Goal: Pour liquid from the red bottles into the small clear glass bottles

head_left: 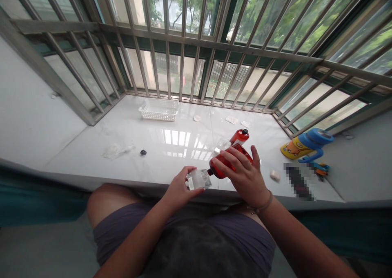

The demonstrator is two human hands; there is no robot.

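With my left hand point(180, 184) I am pinching the clear container point(198, 180) by its sides, fingers part-open to its width, seemingly to steady its end at the other's neck; my right hand point(248, 173) is wrapping broadly over the red bottle point(217, 171), apparently for a tilted aim; both things are hovering by the white sill's point(153, 162) near edge.
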